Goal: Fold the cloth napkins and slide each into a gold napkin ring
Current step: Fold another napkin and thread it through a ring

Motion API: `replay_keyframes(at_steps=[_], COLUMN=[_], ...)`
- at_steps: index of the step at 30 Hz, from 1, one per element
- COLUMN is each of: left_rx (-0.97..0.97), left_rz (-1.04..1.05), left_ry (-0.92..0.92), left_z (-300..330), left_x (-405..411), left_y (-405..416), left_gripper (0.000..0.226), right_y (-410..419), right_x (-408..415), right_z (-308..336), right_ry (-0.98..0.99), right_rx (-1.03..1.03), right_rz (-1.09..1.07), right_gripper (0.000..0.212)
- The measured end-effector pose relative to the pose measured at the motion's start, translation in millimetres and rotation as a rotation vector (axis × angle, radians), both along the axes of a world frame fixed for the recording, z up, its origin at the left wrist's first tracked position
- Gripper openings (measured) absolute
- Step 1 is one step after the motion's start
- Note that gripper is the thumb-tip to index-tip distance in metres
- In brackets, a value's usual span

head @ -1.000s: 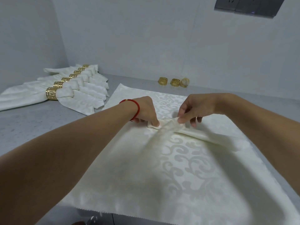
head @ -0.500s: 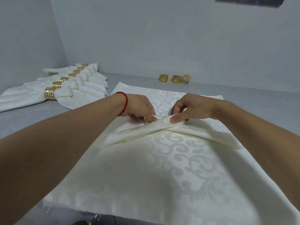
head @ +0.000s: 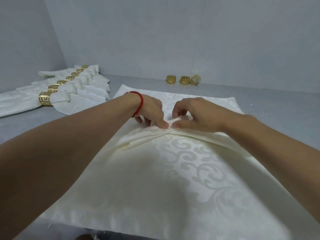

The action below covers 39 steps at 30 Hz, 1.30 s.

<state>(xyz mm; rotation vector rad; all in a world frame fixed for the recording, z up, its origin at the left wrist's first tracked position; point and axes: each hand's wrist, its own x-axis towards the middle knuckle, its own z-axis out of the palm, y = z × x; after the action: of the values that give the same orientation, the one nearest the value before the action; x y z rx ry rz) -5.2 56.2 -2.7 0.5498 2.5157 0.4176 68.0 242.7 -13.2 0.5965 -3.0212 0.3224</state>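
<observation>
Pinching pleat ridge at centre of napkin [head: 181, 170] | left hand [head: 150, 110] and right hand [head: 199, 113] together, thumbs clamped on fold so gathers hold | napkin flat on table [head: 26, 129] | spare rings [head: 183, 80] near wall, within reach | ringed napkins [head: 65, 90] set aside left

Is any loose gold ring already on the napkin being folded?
No. The three loose gold rings stand on the table beyond the napkin.

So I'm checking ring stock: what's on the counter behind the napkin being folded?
Behind the spread napkin, three loose gold rings sit near the wall on the grey counter. Both hands pinch the pleat; anything under the cloth is hidden.
</observation>
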Motion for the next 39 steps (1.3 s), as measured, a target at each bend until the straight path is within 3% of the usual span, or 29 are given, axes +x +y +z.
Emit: replay_keyframes(at_steps=[3,6,8,10,12,14,17,20,24,28,33,39], left_rx=[-0.049,-0.109,-0.169,-0.164,0.004,0.139,0.215,0.164,0.212,0.199,0.177,0.118], left_rz=[-0.022,-0.05,-0.067,-0.079,-0.12,-0.139,-0.158,-0.215,-0.16,-0.132,-0.174,-0.214], left_ry=[-0.048,0.003,0.134,0.386,0.626,0.718,0.671,0.679,0.684,0.635,0.545,0.603], left_z=[13,17,12,-2,-22,-33,-31,-30,-29,-18,-14,-14], left_x=[5,12,16,23,30,35,35,33,27,24,20,20], left_y=[5,11,14,15,16,14,6,6,7,11,13,22], left_gripper=[0.028,0.023,0.028,0.033,0.018,0.012,0.021,0.015,0.009,0.004,0.016,0.022], right_y=[1,-1,-1,3,5,6,7,7,13,16,15,16], right_x=[9,10,9,5,1,-7,-10,-9,-4,-9,-23,-24], right_z=[-15,-28,-35,-36,-34,-30,-23,-19,-20,-22,-17,-8], right_ry=[0.024,0.107,0.162,0.155,0.112,0.099,0.062,0.049,0.059,0.09,0.046,-0.075], right_rx=[0.191,0.285,0.286,0.22,0.152,0.084,0.026,0.005,0.001,-0.021,-0.084,-0.204], right_rz=[-0.014,-0.015,0.023,0.022,0.024,0.047,0.009,-0.013,-0.019,0.01,-0.005,-0.071], right_gripper=[0.044,0.039,0.039,0.037,0.033,0.031,0.032,0.029,0.043,0.024,0.001,0.009])
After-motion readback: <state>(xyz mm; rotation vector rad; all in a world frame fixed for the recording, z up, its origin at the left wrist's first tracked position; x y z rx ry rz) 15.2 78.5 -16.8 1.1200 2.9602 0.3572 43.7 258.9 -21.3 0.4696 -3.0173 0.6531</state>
